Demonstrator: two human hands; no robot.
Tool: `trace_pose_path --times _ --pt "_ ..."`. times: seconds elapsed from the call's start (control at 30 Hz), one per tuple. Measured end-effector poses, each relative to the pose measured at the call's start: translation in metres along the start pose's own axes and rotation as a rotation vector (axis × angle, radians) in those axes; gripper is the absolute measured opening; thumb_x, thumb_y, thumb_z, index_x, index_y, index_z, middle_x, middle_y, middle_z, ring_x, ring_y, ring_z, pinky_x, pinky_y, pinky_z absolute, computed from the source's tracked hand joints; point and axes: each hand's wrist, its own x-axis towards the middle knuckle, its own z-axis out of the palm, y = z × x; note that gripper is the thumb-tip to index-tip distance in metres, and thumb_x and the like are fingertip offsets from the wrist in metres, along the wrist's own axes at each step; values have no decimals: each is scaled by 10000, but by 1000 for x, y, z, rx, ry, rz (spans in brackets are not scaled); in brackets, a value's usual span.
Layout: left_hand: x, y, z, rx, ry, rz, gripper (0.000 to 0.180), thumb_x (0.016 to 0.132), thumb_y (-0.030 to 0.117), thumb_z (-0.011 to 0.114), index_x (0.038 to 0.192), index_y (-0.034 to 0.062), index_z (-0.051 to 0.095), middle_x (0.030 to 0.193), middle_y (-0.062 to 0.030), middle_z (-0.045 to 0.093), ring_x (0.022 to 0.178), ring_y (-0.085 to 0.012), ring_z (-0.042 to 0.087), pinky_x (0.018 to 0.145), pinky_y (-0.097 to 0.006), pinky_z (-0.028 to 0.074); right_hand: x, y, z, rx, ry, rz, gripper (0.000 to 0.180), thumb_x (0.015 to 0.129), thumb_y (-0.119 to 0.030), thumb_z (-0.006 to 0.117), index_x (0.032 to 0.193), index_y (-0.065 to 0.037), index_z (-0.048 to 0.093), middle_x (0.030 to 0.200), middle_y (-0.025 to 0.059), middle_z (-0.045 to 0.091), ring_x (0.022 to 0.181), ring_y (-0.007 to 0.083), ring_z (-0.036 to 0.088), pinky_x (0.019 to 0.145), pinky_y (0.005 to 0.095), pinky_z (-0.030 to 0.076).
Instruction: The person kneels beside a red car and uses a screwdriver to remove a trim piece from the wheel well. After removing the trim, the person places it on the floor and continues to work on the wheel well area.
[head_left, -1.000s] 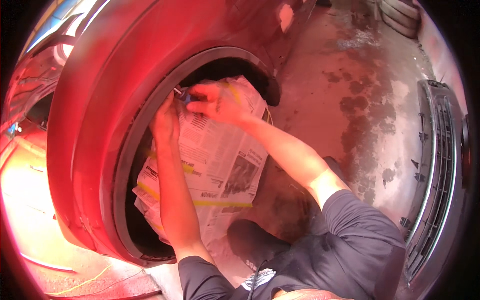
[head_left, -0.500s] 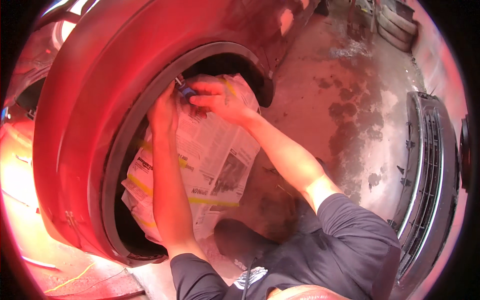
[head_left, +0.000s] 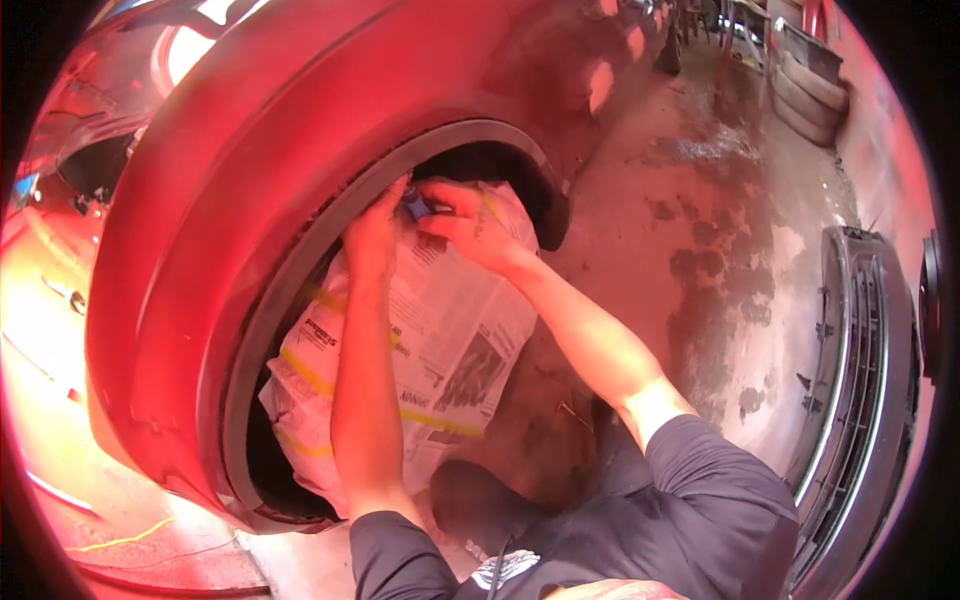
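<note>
The red car fender (head_left: pixel 200 240) carries a dark wheel arch trim (head_left: pixel 300 262) around its opening. Newspaper sheets (head_left: pixel 450 330) with yellow tape strips cover the wheel inside the arch. My left hand (head_left: pixel 372 240) is at the upper part of the trim, its fingers closed on the inner edge and partly hidden. Just to its right, my right hand (head_left: pixel 478 228) has its fingers closed around a small blue-handled tool (head_left: pixel 417 206). The tool points toward the trim edge beside my left fingertips; its tip is hard to make out.
A detached dark bumper with a grille (head_left: pixel 855 370) stands along the right side. Stacked tires (head_left: pixel 808 100) sit at the far right. Dark stains mark the concrete floor (head_left: pixel 700 270). A yellow cord (head_left: pixel 120 541) lies at the lower left, near a bright light.
The view has shifted, so the car and both hands appear lower and farther right. Both hands stay at the arch trim; the tool's metal end, visible before, is now less distinct.
</note>
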Motion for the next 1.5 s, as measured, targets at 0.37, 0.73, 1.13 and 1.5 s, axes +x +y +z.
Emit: trace_pose_path --times 0.37,0.73,1.13,1.5 --pt "2 -3 8 -40 -40 -27 109 913 54 650 1018 24 664 954 -59 669 910 -163 614 845 -298 468 -5 -2 -4 -437 120 -209 377 810 -106 727 1147 -2 592 936 57 656 731 127 638 622 260 486" --pt "-5 -2 -2 23 13 -41 155 892 53 670 1043 20 673 1011 -69 676 938 -173 620 846 -308 480 -13 -24 5 -313 95 -1 404 832 -205 724 1180 -38 606 930 86 662 705 145 636 574 274 486" --pt "-4 -1 5 -44 9 -129 168 883 76 675 1039 14 683 961 -58 693 894 -165 631 813 -288 471 1 17 8 -113 141 -140 375 839 -150 689 1183 -14 631 826 38 696 664 109 653 586 254 476" --pt "-3 -3 4 72 -23 -30 163 907 88 653 1043 1 678 972 -62 692 900 -159 627 846 -289 467 3 39 3 311 63 -29 431 850 -233 689 1221 -24 627 747 34 666 585 122 604 576 273 465"
